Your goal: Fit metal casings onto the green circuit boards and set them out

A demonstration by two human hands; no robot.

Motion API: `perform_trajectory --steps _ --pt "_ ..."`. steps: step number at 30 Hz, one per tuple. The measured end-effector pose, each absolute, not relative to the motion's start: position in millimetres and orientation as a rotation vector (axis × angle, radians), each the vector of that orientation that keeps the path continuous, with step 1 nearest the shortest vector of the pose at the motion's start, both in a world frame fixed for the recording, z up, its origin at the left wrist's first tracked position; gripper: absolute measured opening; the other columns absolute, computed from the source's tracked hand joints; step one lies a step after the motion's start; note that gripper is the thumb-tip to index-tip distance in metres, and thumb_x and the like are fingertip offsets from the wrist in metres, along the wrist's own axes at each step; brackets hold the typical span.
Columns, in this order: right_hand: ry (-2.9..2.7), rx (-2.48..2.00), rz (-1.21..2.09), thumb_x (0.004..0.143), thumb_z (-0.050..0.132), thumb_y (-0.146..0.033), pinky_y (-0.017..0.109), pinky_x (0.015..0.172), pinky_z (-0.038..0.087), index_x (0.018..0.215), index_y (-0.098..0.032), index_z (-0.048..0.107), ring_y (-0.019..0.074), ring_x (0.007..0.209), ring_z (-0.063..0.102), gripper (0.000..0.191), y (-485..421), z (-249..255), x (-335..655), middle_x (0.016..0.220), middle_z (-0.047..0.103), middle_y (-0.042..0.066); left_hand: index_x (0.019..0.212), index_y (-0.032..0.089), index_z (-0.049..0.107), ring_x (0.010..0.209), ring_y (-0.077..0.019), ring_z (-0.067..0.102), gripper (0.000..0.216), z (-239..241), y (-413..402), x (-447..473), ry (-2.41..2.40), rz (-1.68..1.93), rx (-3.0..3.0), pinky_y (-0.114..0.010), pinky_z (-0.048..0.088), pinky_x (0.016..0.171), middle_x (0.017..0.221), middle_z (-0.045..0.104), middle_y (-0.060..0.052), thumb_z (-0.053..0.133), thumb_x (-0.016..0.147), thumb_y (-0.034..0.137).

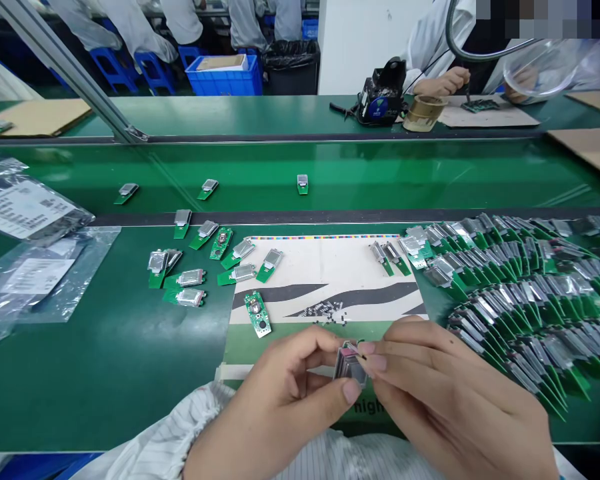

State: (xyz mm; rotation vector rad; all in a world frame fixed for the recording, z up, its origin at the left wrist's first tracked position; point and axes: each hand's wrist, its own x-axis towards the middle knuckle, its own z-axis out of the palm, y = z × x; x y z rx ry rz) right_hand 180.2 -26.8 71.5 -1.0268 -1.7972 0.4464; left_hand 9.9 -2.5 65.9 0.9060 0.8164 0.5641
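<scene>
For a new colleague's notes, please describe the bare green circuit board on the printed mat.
On the green conveyor belt, find the printed paper mat with dark stripes. The circuit board lies near its left edge. Unlike the other boards on the mat, it carries no silver pack and shows a round metal part.

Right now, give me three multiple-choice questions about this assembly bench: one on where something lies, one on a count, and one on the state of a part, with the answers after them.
1. Where do the fanned rows of boards lie relative to the printed sheet?
A. Right of it
B. Left of it
C. Behind it

2. How many boards sit on the belt beyond the dark rail?
A. Two
B. Three
C. Five

3. What state is the small metal casing in?
A. Lying on the sheet
B. Bagged in plastic
C. Pinched between left hand and right hand

Answers:
1. A, they spread rightward from its edge.
2. B, three stand spaced apart.
3. C, fingers of both hands grip it.
</scene>
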Motion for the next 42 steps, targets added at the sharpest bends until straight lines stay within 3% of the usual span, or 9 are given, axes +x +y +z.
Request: perform_trajectory --steps 6,16,24,31,42 --pt "-1.699 -1.009 0.517 0.082 0.054 0.004 0.032 0.060 0.052 0.111 -0.025 0.062 0.0175 0.069 0.061 0.042 -25.3 65.6 178.2 0.082 0.069 0.003 0.085 0.020 0.059 0.076 -0.0157 0.051 0.014 62.9 -3.8 9.9 0.851 0.564 0.995 -0.024 0.040 0.060 0.079 0.056 -0.002 0.066 0.083 0.031" --pt "-1.703 -1.034 0.546 0.078 0.055 0.008 0.029 0.063 0.054 0.106 -0.024 0.060 0.0166 0.073 0.062 0.043 -23.8 62.4 179.2 0.083 0.069 0.002 0.085 0.019 0.060 0.070 -0.0144 0.049 0.013 60.7 -1.5 9.3 0.889 0.561 1.081 -0.025 0.040 0.058 0.081 0.056 -0.002 0.064 0.084 0.031" --pt "-1.560 -1.104 0.838 0.087 0.059 -0.007 0.027 0.073 0.057 0.110 -0.028 0.057 0.0176 0.091 0.063 0.031 -31.9 62.2 183.2 0.093 0.067 0.002 0.085 0.019 0.060 0.074 -0.0141 0.055 0.012 58.9 -4.1 10.0 0.868 0.592 1.050 -0.024 0.047 0.064 0.085 0.058 -0.002 0.066 0.084 0.029" --pt "-1.527 -1.099 0.821 0.089 0.055 -0.006 0.027 0.067 0.056 0.104 -0.028 0.056 0.0173 0.085 0.062 0.026 -29.6 60.0 182.6 0.087 0.064 0.001 0.090 0.020 0.064 0.084 -0.0193 0.061 0.008 61.4 -2.0 10.4 0.875 0.591 1.193 -0.031 0.055 0.074 0.091 0.060 -0.006 0.063 0.086 0.027" --pt "-1.569 -1.087 0.827 0.088 0.053 -0.002 0.027 0.068 0.053 0.103 -0.025 0.055 0.0156 0.084 0.060 0.027 -23.2 54.5 186.3 0.088 0.063 0.001 0.098 0.025 0.069 0.088 -0.0196 0.064 0.012 57.9 2.4 11.5 0.952 0.576 1.493 -0.029 0.055 0.078 0.097 0.067 -0.006 0.062 0.088 0.026"
